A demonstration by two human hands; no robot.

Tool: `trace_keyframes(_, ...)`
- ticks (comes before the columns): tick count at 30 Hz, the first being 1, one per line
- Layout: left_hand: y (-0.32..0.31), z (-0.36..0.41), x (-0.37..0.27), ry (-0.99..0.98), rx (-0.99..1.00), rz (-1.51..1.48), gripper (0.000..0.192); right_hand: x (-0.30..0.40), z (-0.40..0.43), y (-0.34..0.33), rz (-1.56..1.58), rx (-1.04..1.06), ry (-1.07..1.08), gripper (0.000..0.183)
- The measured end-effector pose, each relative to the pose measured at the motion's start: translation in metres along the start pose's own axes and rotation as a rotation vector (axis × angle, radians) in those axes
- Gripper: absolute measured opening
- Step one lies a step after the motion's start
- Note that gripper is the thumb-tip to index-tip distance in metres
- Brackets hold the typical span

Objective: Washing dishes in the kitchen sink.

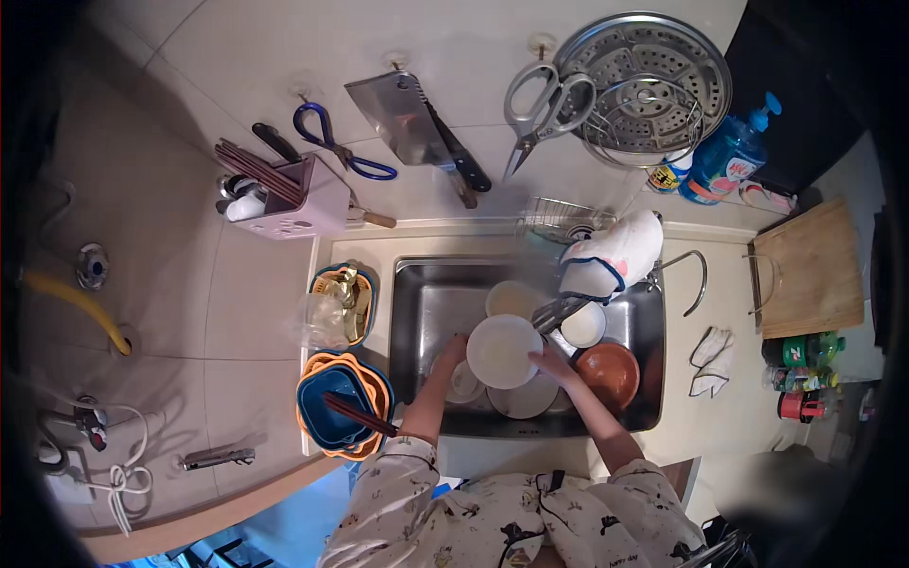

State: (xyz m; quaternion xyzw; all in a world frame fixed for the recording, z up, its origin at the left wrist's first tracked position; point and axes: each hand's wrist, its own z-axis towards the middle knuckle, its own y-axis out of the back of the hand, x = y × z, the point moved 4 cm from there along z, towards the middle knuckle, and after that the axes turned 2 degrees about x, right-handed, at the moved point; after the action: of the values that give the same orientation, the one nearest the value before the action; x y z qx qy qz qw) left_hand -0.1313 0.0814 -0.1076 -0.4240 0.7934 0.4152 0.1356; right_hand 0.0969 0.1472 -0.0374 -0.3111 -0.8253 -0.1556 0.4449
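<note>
My right hand (550, 364) grips the right rim of a white plate (503, 351), held up over a stainless steel sink (437, 273). At the plate's left edge is my left hand (455, 349); its fingers are partly hidden, so its hold cannot be told. Beneath lie another plate (524, 402) and a small clear-looking dish (465, 384). A brown bowl (608, 376) stands at the sink's right, below a white bowl (584, 325). Behind the held plate is a pale yellowish bowl (513, 299). A cloth (612, 255) covers the faucet, whose dark spout (557, 314) points at the plate.
Nested blue and orange baskets (334, 397) holding chopsticks stand left of the sink, beside a smaller basket (369, 302) with wrappers. Scissors (543, 113) and a cleaver (401, 117) hang behind. A folded cloth (711, 361), cutting board (809, 270) and bottles (802, 351) are at right.
</note>
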Motion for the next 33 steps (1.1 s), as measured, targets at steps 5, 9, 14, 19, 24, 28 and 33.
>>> trace_keyframes(5, -0.003, -0.032, -0.012, -0.113, -0.171, 0.234, 0.039, 0.031, 0.003, -0.021, 0.097, 0.053, 0.121, 0.043)
trace_keyframes(9, -0.026, -0.062, -0.017, -0.264, -0.503, 0.25, 0.037, 0.044, 0.016, -0.027, 0.066, 0.086, 0.03, 0.038)
trace_keyframes(14, -0.037, -0.064, 0.008, -0.166, -0.627, -0.268, 0.033, 0.04, 0.048, -0.051, -0.259, 0.186, -0.234, 0.046)
trace_keyframes(19, -0.04, -0.09, -0.046, -0.239, -0.331, 0.294, 0.028, 0.024, 0.113, -0.042, -0.422, -0.158, 0.336, 0.042)
trace_keyframes(24, -0.044, -0.142, -0.018, -0.209, -0.431, 0.413, 0.026, 0.026, 0.146, -0.089, -0.334, -0.006, 0.096, 0.038)
trace_keyframes(28, -0.034, -0.167, -0.028, -0.178, -0.585, 0.074, 0.021, -0.017, 0.184, -0.096, -0.403, 0.119, -0.057, 0.038)
trace_keyframes(33, 0.004, -0.202, -0.065, -0.133, -0.817, -0.218, 0.012, -0.062, 0.212, -0.127, -0.333, 0.113, 0.17, 0.033)
